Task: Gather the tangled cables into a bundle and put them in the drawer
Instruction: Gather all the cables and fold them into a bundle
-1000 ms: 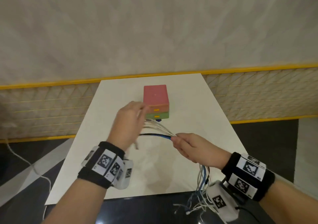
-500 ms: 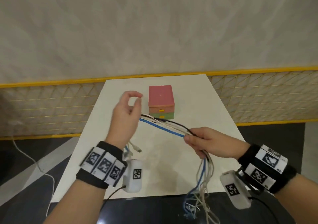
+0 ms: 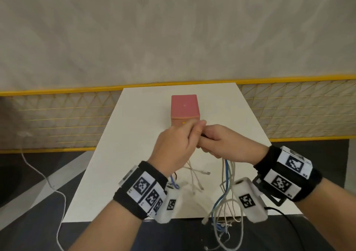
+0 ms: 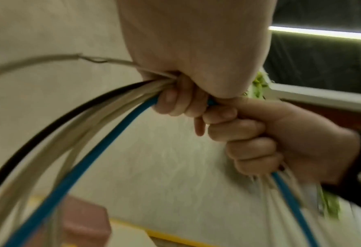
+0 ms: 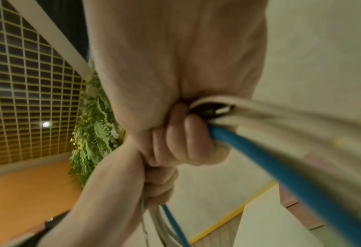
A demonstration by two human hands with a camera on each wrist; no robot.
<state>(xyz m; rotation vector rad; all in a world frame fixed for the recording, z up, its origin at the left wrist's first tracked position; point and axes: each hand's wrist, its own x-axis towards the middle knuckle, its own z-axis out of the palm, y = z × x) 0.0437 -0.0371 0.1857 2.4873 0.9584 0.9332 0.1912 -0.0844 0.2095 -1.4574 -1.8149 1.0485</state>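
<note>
Both hands meet fist to fist above the middle of the white table (image 3: 134, 154). My left hand (image 3: 183, 137) grips a bundle of white, blue and black cables (image 4: 103, 127), which arc out of the fist. My right hand (image 3: 213, 141) grips the same bundle (image 5: 266, 160) just beside it. Loose cable ends (image 3: 227, 195) hang from the right fist past the table's front edge. Shorter white ends (image 3: 194, 175) dangle under the left fist. Behind the hands stands the small drawer box (image 3: 185, 106) with a pink top. The hands hide most of its front.
A white cord (image 3: 38, 173) trails over the dark floor at the left. A yellow mesh fence (image 3: 57, 119) runs behind the table below a pale wall. The table's near edge (image 3: 115, 220) lies close to my wrists.
The hands have come together. My left hand, open-fingered half a second ago, has closed round the cables next to the right fist, and the stretch between the hands has folded up.
</note>
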